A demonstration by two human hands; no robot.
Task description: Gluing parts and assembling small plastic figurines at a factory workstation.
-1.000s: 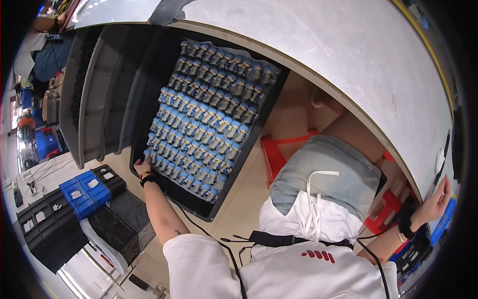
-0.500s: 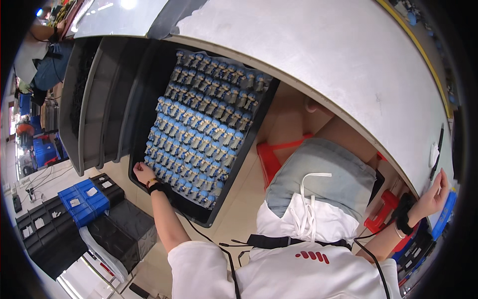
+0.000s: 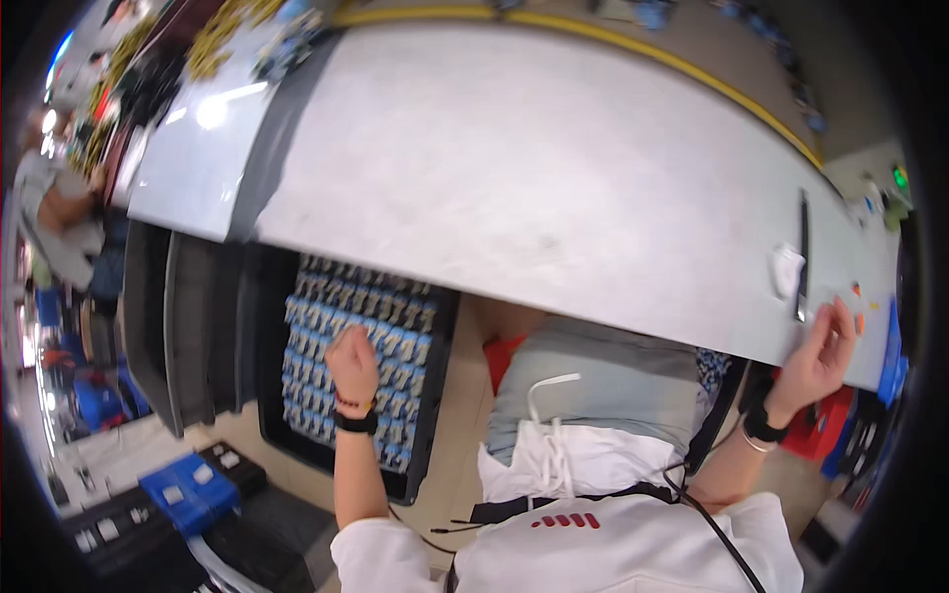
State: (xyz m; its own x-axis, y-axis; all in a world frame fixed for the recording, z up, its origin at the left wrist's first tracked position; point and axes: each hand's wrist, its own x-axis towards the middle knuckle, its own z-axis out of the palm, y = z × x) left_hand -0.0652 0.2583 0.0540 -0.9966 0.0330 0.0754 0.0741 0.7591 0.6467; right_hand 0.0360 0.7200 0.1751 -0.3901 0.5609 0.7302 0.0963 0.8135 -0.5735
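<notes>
Head: L hand (image 3: 353, 368) over 1 tray (image 3: 431, 400)

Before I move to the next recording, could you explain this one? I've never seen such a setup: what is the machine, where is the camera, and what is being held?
There is no machine, just a person's bare hands. The picture comes from a wide fisheye camera worn on the head, looking down, so straight edges bend. The left hand, fingers curled, appears over a dark tray of small blue-topped figures; whether it holds anything, I cannot tell. The right hand is loosely open at the table's right side, with nothing visible in it. Near it, a slim black tool and a small white item lie on the white tabletop.
</notes>
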